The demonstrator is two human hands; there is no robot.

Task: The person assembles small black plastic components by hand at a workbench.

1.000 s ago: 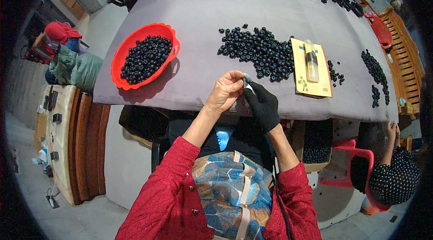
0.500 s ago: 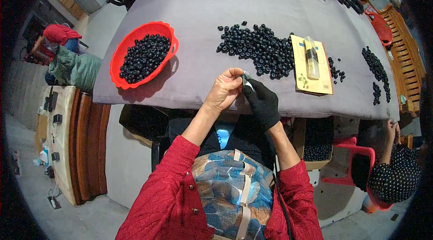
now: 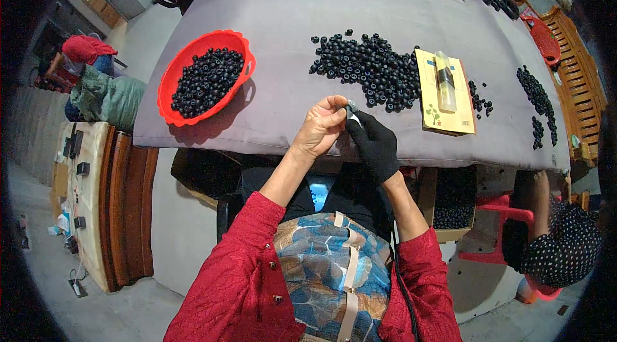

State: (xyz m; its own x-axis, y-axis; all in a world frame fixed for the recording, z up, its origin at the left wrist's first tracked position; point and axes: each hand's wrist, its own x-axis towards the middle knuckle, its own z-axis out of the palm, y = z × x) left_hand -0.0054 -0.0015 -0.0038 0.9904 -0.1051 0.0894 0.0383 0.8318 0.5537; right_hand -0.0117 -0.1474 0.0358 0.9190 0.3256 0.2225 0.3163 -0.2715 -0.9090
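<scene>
My bare left hand (image 3: 321, 127) and my right hand (image 3: 374, 144), which wears a black glove, meet over the near edge of the grey-covered table (image 3: 283, 95). Together their fingertips pinch a small grey-black part (image 3: 351, 108). Just beyond them lies a heap of small black ring-shaped parts (image 3: 366, 69). A red oval basin (image 3: 183, 69) filled with the same black parts sits to the left of my left hand.
A yellow card (image 3: 447, 114) with a pale tube-like tool (image 3: 445, 72) on it lies right of the heap. More black parts lie at the far edge and at the right (image 3: 536, 91). Another person in a dotted top (image 3: 565, 249) sits at lower right. A wooden cabinet (image 3: 109, 201) stands left.
None of note: both hands stay together on the small part, with only slight shifts of the fingers.
</scene>
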